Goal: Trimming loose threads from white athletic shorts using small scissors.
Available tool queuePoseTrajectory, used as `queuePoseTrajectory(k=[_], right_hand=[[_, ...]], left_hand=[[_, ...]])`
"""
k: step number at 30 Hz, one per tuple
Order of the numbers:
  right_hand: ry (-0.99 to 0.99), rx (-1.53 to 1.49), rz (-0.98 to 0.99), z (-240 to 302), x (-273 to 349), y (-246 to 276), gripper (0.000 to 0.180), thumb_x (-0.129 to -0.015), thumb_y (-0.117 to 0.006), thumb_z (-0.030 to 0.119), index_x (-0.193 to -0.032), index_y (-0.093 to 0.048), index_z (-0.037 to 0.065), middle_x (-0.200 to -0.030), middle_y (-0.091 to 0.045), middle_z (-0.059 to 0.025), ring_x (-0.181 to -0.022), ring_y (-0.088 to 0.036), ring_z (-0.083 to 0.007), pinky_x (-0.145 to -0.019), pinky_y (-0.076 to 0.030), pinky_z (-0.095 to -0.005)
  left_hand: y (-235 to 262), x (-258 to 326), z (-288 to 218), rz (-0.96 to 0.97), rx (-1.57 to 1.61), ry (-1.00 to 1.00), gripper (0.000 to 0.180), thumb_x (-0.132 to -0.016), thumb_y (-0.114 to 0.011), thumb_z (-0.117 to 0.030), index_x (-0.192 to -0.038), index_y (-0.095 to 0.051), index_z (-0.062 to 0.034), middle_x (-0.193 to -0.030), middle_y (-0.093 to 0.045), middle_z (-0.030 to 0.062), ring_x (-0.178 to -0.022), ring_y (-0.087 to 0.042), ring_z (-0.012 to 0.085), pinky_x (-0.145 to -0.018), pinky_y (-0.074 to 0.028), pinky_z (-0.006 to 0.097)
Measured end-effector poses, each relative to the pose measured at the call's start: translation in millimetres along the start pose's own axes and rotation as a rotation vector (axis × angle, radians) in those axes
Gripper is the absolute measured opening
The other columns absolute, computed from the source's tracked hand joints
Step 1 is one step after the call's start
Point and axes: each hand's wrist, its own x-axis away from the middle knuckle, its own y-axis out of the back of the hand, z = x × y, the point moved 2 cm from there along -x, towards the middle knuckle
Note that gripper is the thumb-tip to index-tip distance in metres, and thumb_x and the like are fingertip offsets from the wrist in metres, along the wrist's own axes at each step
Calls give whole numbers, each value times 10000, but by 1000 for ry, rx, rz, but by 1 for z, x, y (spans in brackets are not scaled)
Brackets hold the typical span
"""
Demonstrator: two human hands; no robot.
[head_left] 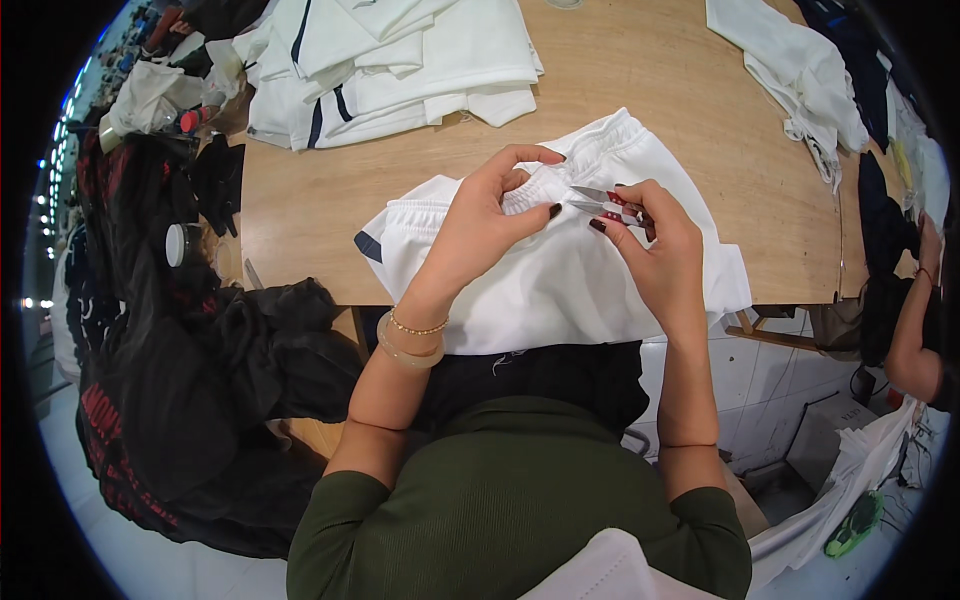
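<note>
White shorts (560, 270) lie flat near the front edge of a wooden table (690, 120), directly before the person, with the lower part hanging over that edge toward the lap. The elastic waistband faces away from the person and runs from lower left to upper right, so the garment's long axis slants the same way. A dark stripe shows at its left corner.

The left hand (490, 215) is closed in a pinch on the gathered waistband, thumb and forefinger lifting a small fold of cloth. The right hand (655, 245) is closed around small thread snips (605, 203) with red handles. The metal blades point left, toward the pinched fold, and stand slightly apart just beside the left thumb.

Bare wood stretches behind and to the right of the shorts, leaving open room there. At the far left of the table sits a stack of folded white garments (400, 60) with dark stripes. Another white garment (790, 70) is heaped near the far right corner, beside dark clothing (850, 50).

Left of the table, off its edge, a heap of black clothes (200, 370) fills the space down to the floor, crowding that side. A small round white tub (178, 244) rests among them; its contents cannot be seen. At the right rim of the view, another person's arm (910, 330) reaches in, well apart from the shorts.
</note>
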Motion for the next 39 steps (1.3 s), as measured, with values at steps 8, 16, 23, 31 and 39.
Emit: queuePoseTrajectory(k=[8, 16, 23, 31, 39], right_hand=[[9, -35, -8, -5, -2, -2, 258, -742, -761, 87, -922, -586, 28, -869, -649, -78, -750, -627, -207, -656, -499, -299], [54, 1, -21, -4, -1, -2, 251, -742, -758, 96, -914, -585, 34, -848, -641, -73, -745, -625, -218, -645, -495, -308], [-24, -140, 3, -9, 0, -9, 219, -765, -744, 82, -908, -586, 35, -849, -649, -59, -724, -614, -176, -630, -482, -289], [-210, -630, 30, -12, -4, -9, 218, -800, -734, 67, -939, -575, 14, -888, -628, -10, -761, -564, -44, -665, -472, -197], [-229, -1065, -87, -12, -21, 29, 244, -789, -701, 36, -996, -571, 42, -851, -557, 42, -771, -485, -26, -754, -429, -174]], left_hand=[[1, -2, 2, -9, -36, -38, 408, -798, -595, 43, -1197, -536, -23, -928, -630, 30, -760, -524, 15, -629, -401, 151], [0, -1, 2, -20, -26, -27, 404, -801, -603, 36, -1195, -541, -30, -929, -631, 31, -765, -526, 12, -630, -404, 147], [-5, 0, 4, -53, 57, -22, 326, -809, -603, 57, -1105, -498, -30, -920, -635, 39, -728, -503, 11, -595, -384, 152], [0, -2, 10, -14, -51, -26, 249, -821, -622, 36, -1029, -509, -39, -934, -625, 18, -698, -469, -10, -567, -356, 145], [2, -4, 5, -71, -78, -45, 304, -790, -649, -9, -1060, -516, -51, -890, -625, 34, -766, -540, 87, -876, -444, 291]])
